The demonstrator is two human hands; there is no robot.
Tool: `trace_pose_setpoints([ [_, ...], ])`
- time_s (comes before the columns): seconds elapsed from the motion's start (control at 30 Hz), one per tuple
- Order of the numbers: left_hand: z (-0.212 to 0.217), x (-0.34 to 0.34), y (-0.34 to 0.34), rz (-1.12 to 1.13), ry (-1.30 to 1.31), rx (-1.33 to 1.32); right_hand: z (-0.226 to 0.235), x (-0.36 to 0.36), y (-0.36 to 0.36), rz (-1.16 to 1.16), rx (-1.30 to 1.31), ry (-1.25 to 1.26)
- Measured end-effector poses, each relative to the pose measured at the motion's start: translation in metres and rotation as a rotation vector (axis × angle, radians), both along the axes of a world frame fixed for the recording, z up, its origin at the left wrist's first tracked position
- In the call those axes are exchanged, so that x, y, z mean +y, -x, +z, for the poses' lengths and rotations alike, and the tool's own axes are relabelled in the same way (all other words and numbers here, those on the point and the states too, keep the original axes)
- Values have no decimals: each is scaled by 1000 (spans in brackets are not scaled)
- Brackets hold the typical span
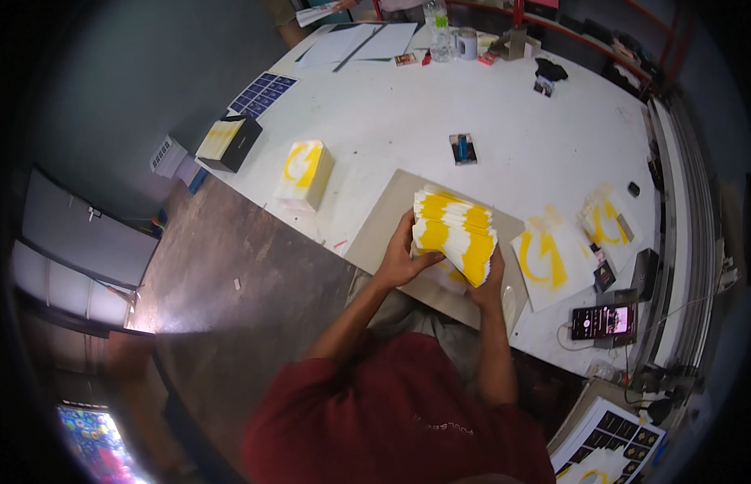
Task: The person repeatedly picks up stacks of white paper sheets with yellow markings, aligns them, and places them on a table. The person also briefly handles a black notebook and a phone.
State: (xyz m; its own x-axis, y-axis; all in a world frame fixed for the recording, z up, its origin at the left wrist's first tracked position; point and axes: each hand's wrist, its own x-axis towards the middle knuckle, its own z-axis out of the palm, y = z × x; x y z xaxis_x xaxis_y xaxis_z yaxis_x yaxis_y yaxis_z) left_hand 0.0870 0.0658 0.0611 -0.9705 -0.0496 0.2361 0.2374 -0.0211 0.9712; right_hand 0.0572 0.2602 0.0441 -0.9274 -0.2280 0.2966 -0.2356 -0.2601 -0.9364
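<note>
A fanned stack of white cards with yellow print is held up between my two hands. My left hand grips its left side, thumb across the lower front. Around the right edge, my right hand is closed, its fingers mostly hidden behind the cards. Beneath them a grey-brown board lies at the table's near edge. A neat block of similar cards stands on the table to the left. Farther left, a black box holds more of these cards.
On the white table, yellow-painted sheets lie right of the board. A lit phone with a cable sits near the right edge. A blue lighter on a small pack lies ahead. A bottle and mug stand at the back.
</note>
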Motion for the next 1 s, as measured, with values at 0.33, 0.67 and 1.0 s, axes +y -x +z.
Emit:
trace_pose_setpoints([
  [0.33,-51,-8,15,-184,-156,-47,-45,-9,15,0,124,-170],
  [0.67,-80,-18,21,-305,-217,-176,-67,-9,2,-40,-2,-330],
  [1.0,-66,-20,37,-438,-938,-454,-117,-18,-18,-79,-290,109],
])
